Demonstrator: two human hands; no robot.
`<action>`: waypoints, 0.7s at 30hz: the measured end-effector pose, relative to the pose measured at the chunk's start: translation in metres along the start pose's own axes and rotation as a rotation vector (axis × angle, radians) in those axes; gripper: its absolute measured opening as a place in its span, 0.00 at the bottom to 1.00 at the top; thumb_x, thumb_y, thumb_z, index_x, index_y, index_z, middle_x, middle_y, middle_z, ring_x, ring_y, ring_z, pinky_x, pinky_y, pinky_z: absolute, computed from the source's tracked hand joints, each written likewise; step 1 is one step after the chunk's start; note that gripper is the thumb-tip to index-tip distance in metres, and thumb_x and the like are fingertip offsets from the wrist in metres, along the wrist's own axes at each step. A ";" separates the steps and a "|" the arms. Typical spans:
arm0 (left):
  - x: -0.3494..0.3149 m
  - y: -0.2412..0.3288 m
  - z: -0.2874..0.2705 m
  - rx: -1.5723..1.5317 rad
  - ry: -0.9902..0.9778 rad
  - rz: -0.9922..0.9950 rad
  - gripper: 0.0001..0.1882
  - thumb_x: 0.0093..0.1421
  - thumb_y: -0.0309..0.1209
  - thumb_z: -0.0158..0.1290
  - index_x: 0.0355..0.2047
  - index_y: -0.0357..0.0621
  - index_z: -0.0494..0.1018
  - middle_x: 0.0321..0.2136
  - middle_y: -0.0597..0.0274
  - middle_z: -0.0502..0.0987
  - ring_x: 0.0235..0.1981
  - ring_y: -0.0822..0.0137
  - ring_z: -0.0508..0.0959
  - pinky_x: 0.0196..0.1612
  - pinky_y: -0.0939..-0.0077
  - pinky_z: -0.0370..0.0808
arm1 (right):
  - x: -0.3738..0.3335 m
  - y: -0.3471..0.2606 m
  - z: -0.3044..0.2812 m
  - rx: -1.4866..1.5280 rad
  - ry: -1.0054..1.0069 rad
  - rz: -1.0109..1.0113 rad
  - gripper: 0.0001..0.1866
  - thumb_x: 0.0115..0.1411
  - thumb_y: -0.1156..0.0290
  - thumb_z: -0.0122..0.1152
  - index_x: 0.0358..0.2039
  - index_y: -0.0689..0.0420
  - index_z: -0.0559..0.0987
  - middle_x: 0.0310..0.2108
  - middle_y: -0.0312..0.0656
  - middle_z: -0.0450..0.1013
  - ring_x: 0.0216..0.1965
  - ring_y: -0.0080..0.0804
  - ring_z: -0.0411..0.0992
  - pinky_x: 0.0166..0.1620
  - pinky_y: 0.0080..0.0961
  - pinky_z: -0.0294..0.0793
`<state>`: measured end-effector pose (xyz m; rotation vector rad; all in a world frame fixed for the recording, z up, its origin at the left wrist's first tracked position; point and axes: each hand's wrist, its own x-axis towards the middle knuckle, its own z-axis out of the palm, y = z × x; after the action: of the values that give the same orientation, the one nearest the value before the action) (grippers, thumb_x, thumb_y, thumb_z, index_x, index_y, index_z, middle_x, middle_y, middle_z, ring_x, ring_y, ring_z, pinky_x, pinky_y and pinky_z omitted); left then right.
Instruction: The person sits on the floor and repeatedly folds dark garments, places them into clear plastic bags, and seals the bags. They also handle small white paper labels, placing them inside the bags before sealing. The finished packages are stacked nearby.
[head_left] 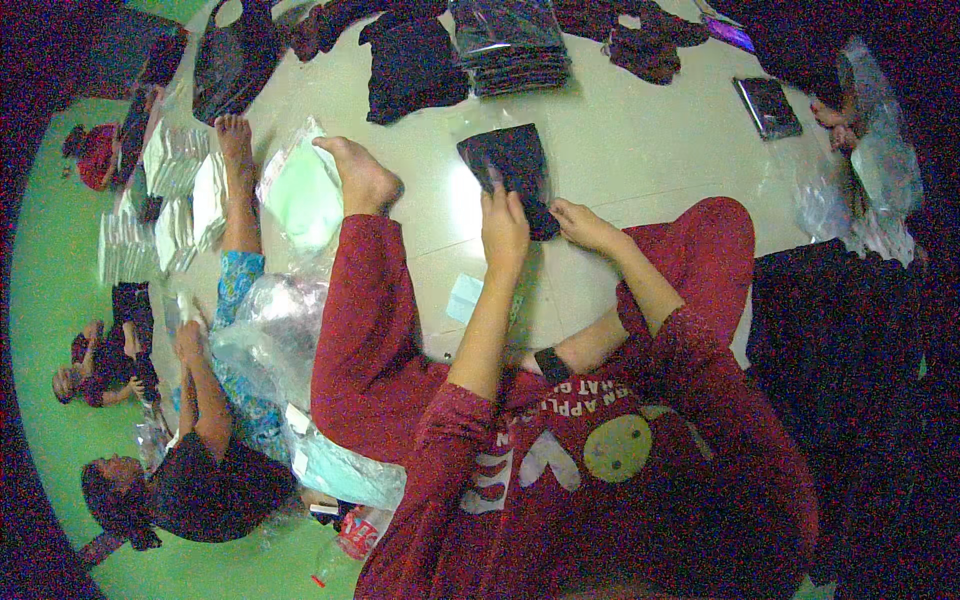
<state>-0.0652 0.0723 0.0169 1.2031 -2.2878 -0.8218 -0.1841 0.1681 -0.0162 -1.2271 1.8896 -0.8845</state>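
Note:
A folded black garment lies on the pale floor in front of me, with clear plastic showing past its far edge. My left hand rests on its near part, fingers stretched out over the dark cloth. At the near right corner, the fingers of my right hand are closed on the packet's edge; whether they grip only plastic or also cloth, I cannot tell. A small pale blue paper lies on the floor left of my left forearm.
Beyond the garment stands a stack of bagged dark garments, beside a loose black garment. One black packet lies far right. White packets, a seated person and a plastic bottle are at left. Dark cloth is heaped at right.

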 end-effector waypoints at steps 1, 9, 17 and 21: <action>-0.002 -0.004 -0.002 -0.040 -0.010 -0.046 0.19 0.57 0.30 0.40 0.45 0.27 0.63 0.48 0.30 0.59 0.46 0.41 0.65 0.49 0.63 0.64 | 0.000 0.002 0.000 0.005 0.008 0.003 0.09 0.58 0.69 0.43 0.34 0.61 0.66 0.27 0.52 0.68 0.30 0.44 0.69 0.35 0.33 0.67; -0.031 -0.011 0.006 0.554 -0.039 0.371 0.22 0.52 0.26 0.40 0.47 0.26 0.61 0.55 0.38 0.51 0.57 0.46 0.52 0.56 0.53 0.52 | 0.005 0.013 0.010 -0.030 -0.080 0.137 0.09 0.57 0.69 0.45 0.35 0.61 0.68 0.28 0.53 0.70 0.31 0.43 0.70 0.35 0.33 0.67; -0.055 -0.018 0.007 0.507 -0.260 0.302 0.27 0.55 0.48 0.42 0.54 0.55 0.59 0.55 0.47 0.54 0.56 0.50 0.54 0.52 0.38 0.47 | 0.003 0.024 0.010 -0.019 -0.081 0.106 0.10 0.58 0.69 0.43 0.35 0.62 0.67 0.23 0.48 0.69 0.24 0.38 0.68 0.31 0.31 0.68; -0.040 -0.021 0.013 0.480 -0.228 0.298 0.27 0.55 0.48 0.41 0.55 0.61 0.56 0.57 0.53 0.52 0.58 0.51 0.51 0.51 0.35 0.46 | -0.002 0.016 0.003 -0.026 -0.139 0.199 0.12 0.57 0.67 0.43 0.37 0.61 0.68 0.27 0.49 0.69 0.27 0.38 0.67 0.32 0.32 0.67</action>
<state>-0.0393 0.1005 -0.0107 0.9419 -2.8706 -0.3199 -0.1881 0.1746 -0.0311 -1.0656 1.8779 -0.6543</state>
